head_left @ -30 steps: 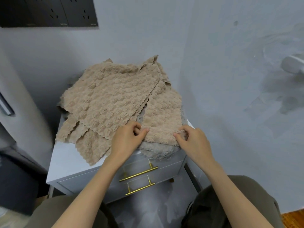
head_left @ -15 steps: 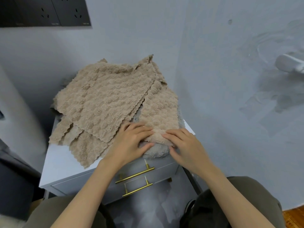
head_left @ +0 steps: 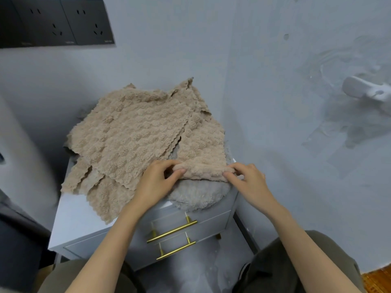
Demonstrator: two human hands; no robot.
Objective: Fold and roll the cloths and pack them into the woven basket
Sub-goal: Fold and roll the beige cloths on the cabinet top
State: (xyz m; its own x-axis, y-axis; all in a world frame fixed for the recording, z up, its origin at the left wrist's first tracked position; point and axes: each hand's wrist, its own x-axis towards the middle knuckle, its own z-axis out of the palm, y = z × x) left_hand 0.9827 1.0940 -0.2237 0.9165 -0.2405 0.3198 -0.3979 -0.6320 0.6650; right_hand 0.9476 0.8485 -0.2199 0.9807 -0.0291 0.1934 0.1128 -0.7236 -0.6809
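Two hands: left hand [head_left: 154, 182], right hand [head_left: 247, 178]. Beige cloths [head_left: 131, 132]: at least three. One grey cloth [head_left: 196, 195]. One cabinet [head_left: 72, 225], two gold handles [head_left: 171, 231]. Two black socket plates [head_left: 93, 20].

We note two pale blue-grey walls, a back wall [head_left: 169, 49] and a right wall [head_left: 296, 197], meeting in a vertical corner. Black socket panels [head_left: 57, 22] sit high on the back wall, upper left. The right wall carries a mottled, scuffed patch [head_left: 338, 127] and a white fixture [head_left: 364, 89]. A white cabinet [head_left: 69, 225] stands in the corner; its two drawers each have a brass bar handle [head_left: 171, 231]. Wood flooring [head_left: 378, 280] shows lower right. Light is soft and even.
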